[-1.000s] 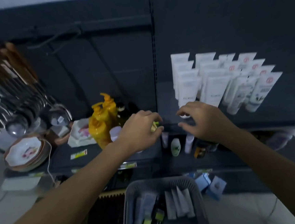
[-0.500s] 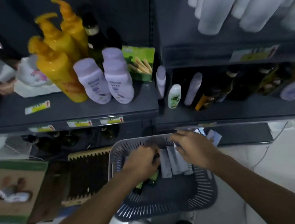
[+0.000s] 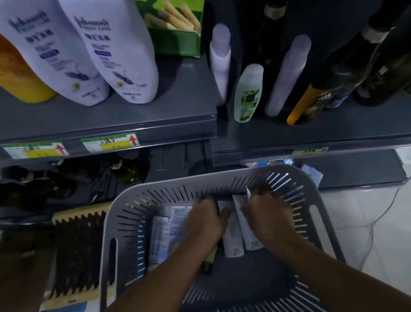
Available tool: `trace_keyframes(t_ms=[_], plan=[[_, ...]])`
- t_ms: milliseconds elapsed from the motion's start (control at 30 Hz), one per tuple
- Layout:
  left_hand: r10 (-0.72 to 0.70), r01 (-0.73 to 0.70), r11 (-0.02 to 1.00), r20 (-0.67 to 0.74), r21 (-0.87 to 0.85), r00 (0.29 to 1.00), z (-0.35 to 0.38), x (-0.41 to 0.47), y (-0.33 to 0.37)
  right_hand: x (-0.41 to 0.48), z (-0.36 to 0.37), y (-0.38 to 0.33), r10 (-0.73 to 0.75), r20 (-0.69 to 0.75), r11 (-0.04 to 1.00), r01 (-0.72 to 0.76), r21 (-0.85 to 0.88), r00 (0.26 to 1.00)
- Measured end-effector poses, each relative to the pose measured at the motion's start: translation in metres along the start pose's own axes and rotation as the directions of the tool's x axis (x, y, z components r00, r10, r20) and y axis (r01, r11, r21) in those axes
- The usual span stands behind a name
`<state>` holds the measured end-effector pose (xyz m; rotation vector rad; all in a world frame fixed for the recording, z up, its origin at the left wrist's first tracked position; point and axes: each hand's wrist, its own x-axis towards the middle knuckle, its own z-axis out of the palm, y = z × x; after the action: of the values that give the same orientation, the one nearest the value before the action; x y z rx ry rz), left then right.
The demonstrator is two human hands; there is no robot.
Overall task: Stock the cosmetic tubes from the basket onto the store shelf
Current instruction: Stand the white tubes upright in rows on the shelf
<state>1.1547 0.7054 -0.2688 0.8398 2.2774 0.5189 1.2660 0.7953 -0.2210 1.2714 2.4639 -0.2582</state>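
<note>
**Head view: picking from the basket.** The grey slotted basket is set on the floor in front of the store shelf, and both hands are lowered into it near its far wall.

- **Left hand:** The left hand is curled, knuckles up, over a dark tube with a green cap that runs beneath the palm. Whether that tube is actually gripped cannot be told.
- **Right hand:** The right hand is closed round the far end of the rightmost white tube, whose crimped tip is seen protruding between thumb and fingers.

**Progress (judged).** No tube of the basket's kind is seen on the shelf boards in view, so the number already stocked cannot be stated. Everything counted in the basket is yet to be placed.

**Count, basket.** Four white tubes are seen, two toward the left wall and two between the hands, plus the one dark tube. More may be hidden under the hands.

**Count, left shelf board.**
- two large lilac bottles
- one yellow bottle at the left edge
- one green box toward the back right corner
- two price labels on the front edge

**Count, right shelf board.**
- two slim lilac bottles
- one small white-and-green bottle
- several dark bottles, too shadowed to be counted
</note>
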Motion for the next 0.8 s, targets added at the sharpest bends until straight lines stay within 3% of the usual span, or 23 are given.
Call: trace_keyframes(t_ms=[133, 400, 600, 800], plan=[[-0.039, 0.034, 0.999, 0.135, 0.035, 0.99, 0.011, 0.012, 0.004, 0.006, -0.002, 0.0, 0.008, 0.024, 1.0, -0.008, 0.012, 1.0], [-0.006, -0.03, 0.985, 0.209, 0.169, 0.978, -0.006, 0.009, 0.003, -0.007, -0.038, 0.003, -0.031, 0.114, 0.993, 0.018, 0.116, 0.993], [0.079, -0.131, 0.966, 0.23, 0.223, 0.97, -0.064, -0.013, 0.021, -0.02, -0.092, 0.01, -0.024, 0.13, 0.986, 0.002, 0.169, 0.991], [0.21, -0.254, 0.945, 0.214, 0.206, 0.954, -0.145, -0.05, 0.071, -0.034, -0.18, 0.002, -0.113, 0.069, 0.978, 0.099, 0.182, 0.991]])
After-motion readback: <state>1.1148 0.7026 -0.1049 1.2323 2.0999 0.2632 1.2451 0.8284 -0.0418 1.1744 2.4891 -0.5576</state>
